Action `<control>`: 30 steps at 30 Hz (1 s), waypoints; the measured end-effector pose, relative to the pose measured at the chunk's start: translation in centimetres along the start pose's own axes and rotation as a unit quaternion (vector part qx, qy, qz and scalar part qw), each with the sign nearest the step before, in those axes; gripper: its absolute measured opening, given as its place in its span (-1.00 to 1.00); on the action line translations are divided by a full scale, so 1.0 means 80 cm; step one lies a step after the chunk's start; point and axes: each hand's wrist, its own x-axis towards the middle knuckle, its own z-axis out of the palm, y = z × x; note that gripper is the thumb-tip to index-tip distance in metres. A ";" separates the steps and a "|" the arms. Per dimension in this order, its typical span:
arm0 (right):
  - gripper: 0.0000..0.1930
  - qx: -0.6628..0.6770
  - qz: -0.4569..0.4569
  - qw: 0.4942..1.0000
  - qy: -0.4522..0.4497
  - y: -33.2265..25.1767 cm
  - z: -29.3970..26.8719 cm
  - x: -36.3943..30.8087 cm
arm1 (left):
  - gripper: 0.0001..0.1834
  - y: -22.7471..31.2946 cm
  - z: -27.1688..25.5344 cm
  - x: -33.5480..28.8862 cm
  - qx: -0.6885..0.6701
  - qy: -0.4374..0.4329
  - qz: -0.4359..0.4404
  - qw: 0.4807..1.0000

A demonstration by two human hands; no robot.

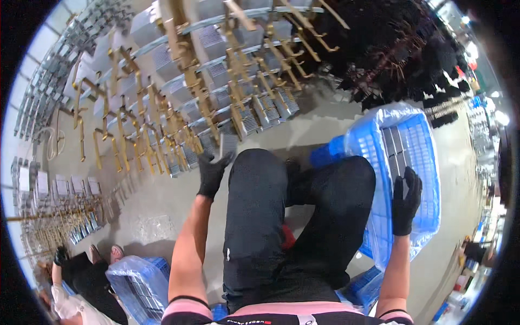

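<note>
My left hand (212,174), in a dark glove, is closed around a small grey finned metal block (228,144), like a heat sink. It is at the lower edge of a rack where many similar finned blocks (265,111) hang from brass-coloured hooks (206,111). My right hand (406,201), also gloved, reaches over a blue plastic basket (436,187) lined with clear film. Its thumb and fingers are apart, and I see nothing between them. Grey pieces (394,145) in rows lie inside the basket, beside the fingertips.
Dark hanging parts (395,49) fill the far right. More racks of blocks (46,184) stand at the left. A person (81,292) sits at the lower left beside another lined blue basket (135,287). A blue container (327,154) stands next to my basket.
</note>
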 end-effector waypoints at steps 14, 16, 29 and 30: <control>-0.32 0.474 -0.096 0.846 -0.224 -0.173 -0.073 -0.023 | -0.25 0.175 -0.042 -0.122 0.052 0.030 0.259 0.964; -0.21 0.551 0.003 0.794 -0.256 -0.174 -0.075 -0.035 | -0.25 0.311 -0.009 -0.173 0.062 -0.074 0.294 0.951; -0.29 0.154 0.193 0.968 -0.042 0.256 -0.107 -0.060 | -0.42 0.409 0.024 -0.132 0.148 -0.145 0.456 0.866; -0.29 0.149 0.196 0.968 -0.045 0.291 -0.107 -0.079 | -0.43 0.402 0.026 -0.133 0.108 -0.159 0.383 0.904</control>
